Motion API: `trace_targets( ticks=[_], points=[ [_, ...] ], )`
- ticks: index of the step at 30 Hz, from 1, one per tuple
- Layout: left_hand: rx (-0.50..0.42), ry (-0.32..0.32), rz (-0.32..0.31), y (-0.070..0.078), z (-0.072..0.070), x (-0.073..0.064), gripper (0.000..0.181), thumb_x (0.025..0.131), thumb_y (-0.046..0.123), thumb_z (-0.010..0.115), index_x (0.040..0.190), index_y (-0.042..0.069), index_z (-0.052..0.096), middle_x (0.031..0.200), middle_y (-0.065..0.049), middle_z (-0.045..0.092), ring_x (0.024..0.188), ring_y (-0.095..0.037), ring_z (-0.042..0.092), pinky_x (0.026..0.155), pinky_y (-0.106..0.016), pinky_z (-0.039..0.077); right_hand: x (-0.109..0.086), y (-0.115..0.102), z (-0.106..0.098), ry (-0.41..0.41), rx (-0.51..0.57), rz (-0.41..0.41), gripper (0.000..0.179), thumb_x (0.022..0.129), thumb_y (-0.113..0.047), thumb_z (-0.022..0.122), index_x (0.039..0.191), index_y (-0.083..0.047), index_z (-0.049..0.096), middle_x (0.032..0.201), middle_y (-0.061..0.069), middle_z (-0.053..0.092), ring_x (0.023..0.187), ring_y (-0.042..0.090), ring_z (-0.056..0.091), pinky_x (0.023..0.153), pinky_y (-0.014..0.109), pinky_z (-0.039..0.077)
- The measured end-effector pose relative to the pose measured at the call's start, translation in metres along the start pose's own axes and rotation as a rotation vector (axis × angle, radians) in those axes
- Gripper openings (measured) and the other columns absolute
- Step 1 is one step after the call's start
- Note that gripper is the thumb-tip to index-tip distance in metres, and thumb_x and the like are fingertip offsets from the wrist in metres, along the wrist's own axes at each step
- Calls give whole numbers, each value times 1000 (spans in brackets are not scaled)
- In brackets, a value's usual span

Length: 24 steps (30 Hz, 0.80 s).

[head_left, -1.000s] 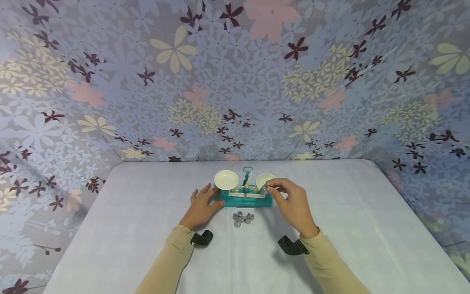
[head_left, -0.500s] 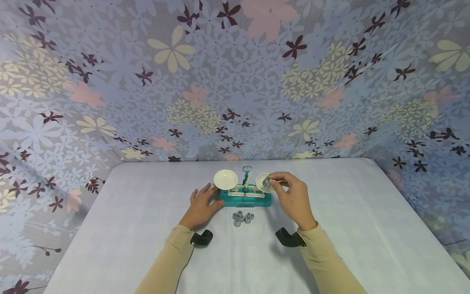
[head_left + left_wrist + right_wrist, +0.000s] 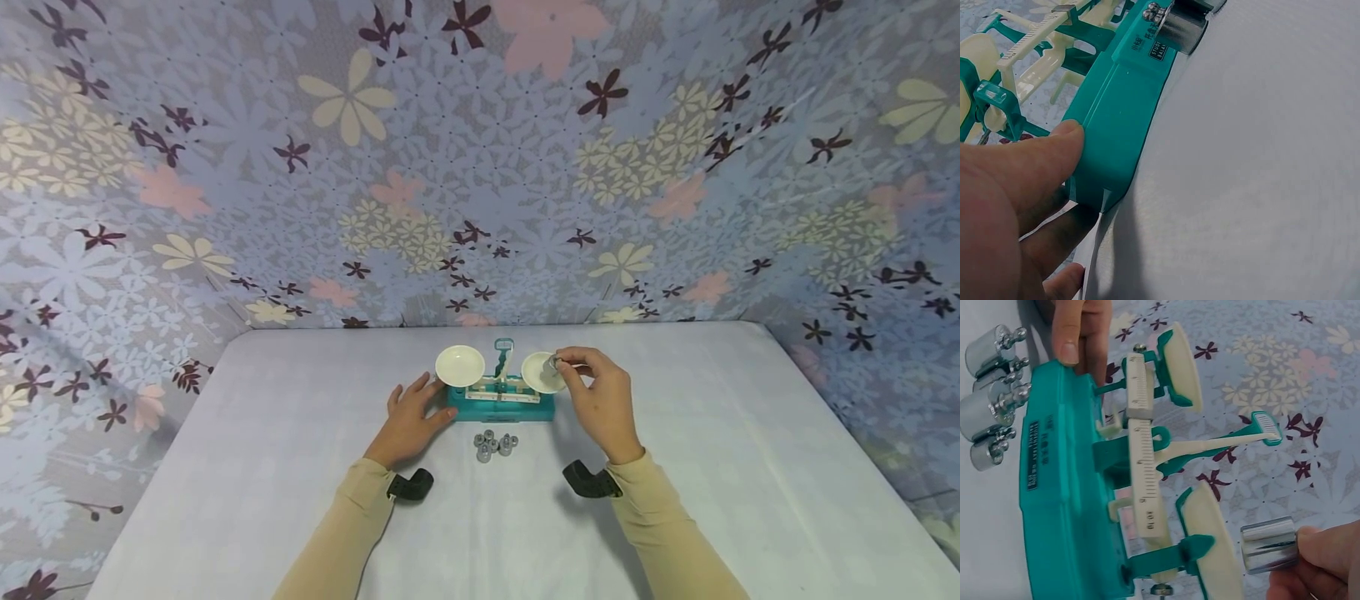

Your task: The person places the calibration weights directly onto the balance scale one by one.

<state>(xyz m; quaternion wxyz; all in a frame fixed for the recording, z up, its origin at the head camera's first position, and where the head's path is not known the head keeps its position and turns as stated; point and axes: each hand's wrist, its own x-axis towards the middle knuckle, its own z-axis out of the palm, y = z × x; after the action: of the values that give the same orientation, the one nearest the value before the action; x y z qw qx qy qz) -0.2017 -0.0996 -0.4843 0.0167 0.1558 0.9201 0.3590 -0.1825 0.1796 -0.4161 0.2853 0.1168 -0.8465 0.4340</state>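
Observation:
A teal balance scale (image 3: pixel 502 411) with two cream pans stands on the table. My left hand (image 3: pixel 408 425) holds the left end of its base; in the left wrist view the thumb (image 3: pixel 1069 140) lies on the base and the fingers are around its end. Over the right pan (image 3: pixel 536 375), my right hand (image 3: pixel 600 404) pinches a silver cylindrical weight (image 3: pixel 1269 545) between thumb and fingers. The right wrist view has this weight on its side, close above the pan face. The left pan (image 3: pixel 460 367) bears nothing.
Several silver weights (image 3: pixel 484 454) are clustered on the white tablecloth (image 3: pixel 300 400) just in front of the scale. Flower-patterned fabric (image 3: pixel 480 208) rises behind the table and at both sides.
My right hand has carried the weight from the near edge of the right pan slightly up and right, over the pan. The left hand stays in place on the base.

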Motion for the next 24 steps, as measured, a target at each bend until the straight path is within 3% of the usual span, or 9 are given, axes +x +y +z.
trace_targets(
  ticks=[24],
  points=[
    [-4,5,0,0,0,0,58,89,38,59,138,9,44,141,-8,44,138,-27,22,110,-55,-1,-1,17,8,39,-37,1,15,86,-9,66,100,-3,67,96,7,67,89,20,62,75,35,50]
  ],
)
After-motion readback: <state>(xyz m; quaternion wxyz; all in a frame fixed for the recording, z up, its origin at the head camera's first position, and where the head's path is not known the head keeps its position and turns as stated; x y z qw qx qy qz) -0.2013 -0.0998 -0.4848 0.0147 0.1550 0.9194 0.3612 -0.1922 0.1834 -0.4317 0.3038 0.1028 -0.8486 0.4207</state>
